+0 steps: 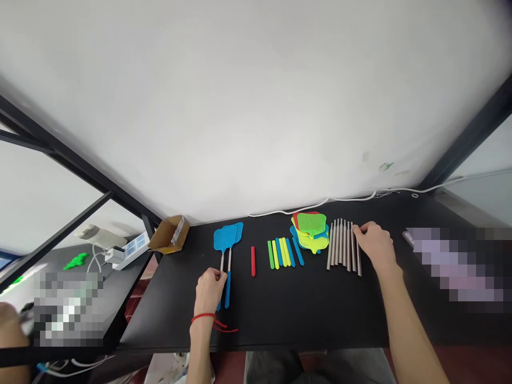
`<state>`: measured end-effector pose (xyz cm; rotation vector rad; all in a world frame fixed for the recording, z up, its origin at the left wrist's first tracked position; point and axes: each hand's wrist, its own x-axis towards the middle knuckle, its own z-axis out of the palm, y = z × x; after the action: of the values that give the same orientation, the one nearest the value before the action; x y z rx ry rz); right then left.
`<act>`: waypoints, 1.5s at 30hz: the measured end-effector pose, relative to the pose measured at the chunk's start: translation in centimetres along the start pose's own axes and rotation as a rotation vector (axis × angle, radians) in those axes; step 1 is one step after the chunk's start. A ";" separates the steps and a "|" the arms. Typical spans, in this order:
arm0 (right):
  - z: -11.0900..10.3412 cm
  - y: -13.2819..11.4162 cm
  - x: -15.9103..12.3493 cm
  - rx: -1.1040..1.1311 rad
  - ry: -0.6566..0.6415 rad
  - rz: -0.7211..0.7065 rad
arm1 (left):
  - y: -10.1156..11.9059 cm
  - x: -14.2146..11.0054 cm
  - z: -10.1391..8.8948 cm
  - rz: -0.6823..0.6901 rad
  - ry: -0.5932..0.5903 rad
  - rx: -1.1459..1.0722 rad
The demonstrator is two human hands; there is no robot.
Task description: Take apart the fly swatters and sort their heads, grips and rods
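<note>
Left hand (209, 290): red cord (205, 316) at the wrist; thumb and forefinger pinch the left blue swatter (225, 240) near the top of its grip.
Second blue swatter (228, 290): lies just right of the first, its mesh head partly under the other's.
Right hand (375, 244): fingers bent, tips at the upper end of the rightmost of the metal rods (341, 245); cannot tell whether they pinch it.
Rods: side by side in a slightly fanned row.
Loose grips (282, 253): green, yellow and blue, lined up between swatters and rods; red grip (253, 261) apart to their left.
Mesh heads (311, 224): piled just left of the rods, green topmost, red, yellow and blue showing below.
Black table (312, 309): cardboard box (182, 230) at its far left corner, white cable (290, 211) along the wall.
</note>
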<state>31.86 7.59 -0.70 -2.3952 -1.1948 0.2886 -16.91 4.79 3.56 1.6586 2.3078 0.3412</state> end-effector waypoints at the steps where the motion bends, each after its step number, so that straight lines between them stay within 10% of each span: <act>1: 0.0 0.0 0.0 0.000 -0.003 0.003 | -0.2 0.0 0.0 0.000 0.018 -0.017; 7: -0.3 -0.1 0.1 0.011 0.024 0.049 | 0.0 -1.5 -1.3 0.106 0.156 -0.175; 13: -1.7 -3.5 -2.1 0.308 0.289 -0.174 | 5.8 -4.3 -2.0 0.400 0.092 -0.385; 19: -1.7 -10.0 -6.8 0.841 -0.608 -0.716 | 13.8 -5.2 1.3 0.679 -0.128 -0.628; 24: -2.2 -12.5 -7.8 0.990 -0.757 -0.718 | 17.2 -4.2 3.3 0.806 -0.148 -0.648; 38: 0.8 -12.6 -8.1 1.084 -0.715 -0.586 | 16.6 -3.1 6.0 0.811 -0.225 -0.716; 45: 0.9 -12.1 -8.4 1.083 -0.716 -0.574 | 16.6 -3.3 5.8 0.697 -0.516 -0.946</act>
<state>17.90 7.57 4.16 -0.9705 -1.4063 1.2674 0.86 7.02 4.20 1.6466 0.8821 0.8494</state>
